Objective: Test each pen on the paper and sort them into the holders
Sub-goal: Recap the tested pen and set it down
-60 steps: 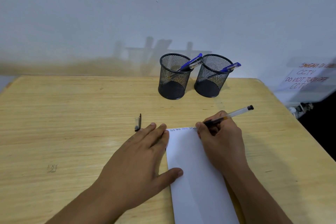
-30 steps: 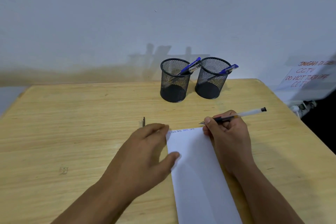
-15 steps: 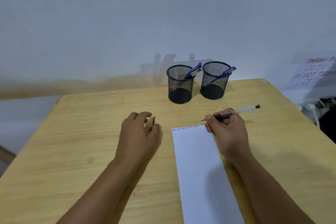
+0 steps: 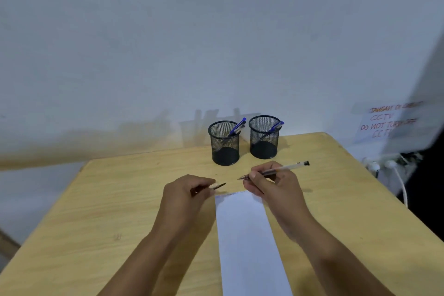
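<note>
**Now: cap in left hand, pen in right, over the paper's top edge**

Two mesh holders: left holder (image 4: 225, 143) with two blue pens, right holder (image 4: 264, 137) with one. One clear pen (image 4: 278, 169), black end plug, bare tip, pinched by right hand (image 4: 271, 185), tip aimed at the left hand (image 4: 186, 196), which pinches one small dark cap (image 4: 219, 185). One white paper (image 4: 247, 243) below both grips, scribbles on top edge. Wooden table (image 4: 108, 211). Handwritten notice (image 4: 389, 122) far right, blurred.

A light wooden table (image 4: 101, 211) stands against a pale wall (image 4: 168, 43) bearing a handwritten notice (image 4: 389, 122).
</note>
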Demonstrator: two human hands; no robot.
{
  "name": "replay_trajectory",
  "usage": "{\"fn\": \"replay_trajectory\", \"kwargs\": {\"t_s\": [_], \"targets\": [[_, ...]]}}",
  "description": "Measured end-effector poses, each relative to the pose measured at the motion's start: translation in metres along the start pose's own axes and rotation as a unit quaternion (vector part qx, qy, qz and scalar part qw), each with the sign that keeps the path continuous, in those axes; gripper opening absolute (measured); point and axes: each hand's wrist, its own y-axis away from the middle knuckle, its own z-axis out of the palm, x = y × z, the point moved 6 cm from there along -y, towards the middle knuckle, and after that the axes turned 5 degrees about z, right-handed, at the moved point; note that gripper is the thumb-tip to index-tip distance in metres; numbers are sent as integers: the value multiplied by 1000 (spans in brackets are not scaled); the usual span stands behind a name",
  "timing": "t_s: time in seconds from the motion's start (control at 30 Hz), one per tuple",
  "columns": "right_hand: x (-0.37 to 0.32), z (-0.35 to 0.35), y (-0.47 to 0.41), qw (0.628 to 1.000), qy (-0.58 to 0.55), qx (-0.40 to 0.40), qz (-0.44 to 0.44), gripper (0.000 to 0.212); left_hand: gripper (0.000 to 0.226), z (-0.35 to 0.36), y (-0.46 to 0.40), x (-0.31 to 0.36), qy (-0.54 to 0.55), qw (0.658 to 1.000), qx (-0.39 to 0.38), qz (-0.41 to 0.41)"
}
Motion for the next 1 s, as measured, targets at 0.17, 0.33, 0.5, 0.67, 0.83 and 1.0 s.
{"fn": "replay_trajectory", "kwargs": {"t_s": [0.17, 0.33, 0.5, 0.67, 0.83, 1.0], "targets": [[-28, -2, 13, 997, 33, -37, -52, 11, 26, 7, 5, 36, 80, 996, 12, 33], [-36, -14, 16, 996, 48, -35, -68, 11, 27, 20, 6, 59, 87, 995, -8, 44], [-41, -22, 18, 995, 60, -34, -77, 9, 25, 31, 4, 74, 130, 990, -22, 53], [-44, -29, 21, 996, 24, -10, -88, 10, 34, 38, 4, 88, 144, 986, -1, 78], [-38, -33, 17, 997, 42, -8, -71, 11, 32, 50, 5, 89, 143, 987, -33, 67], [-47, -43, -6, 998, -42, 15, -33, 19, 25, 71, -11, 89, 190, 980, -47, 32]]}}
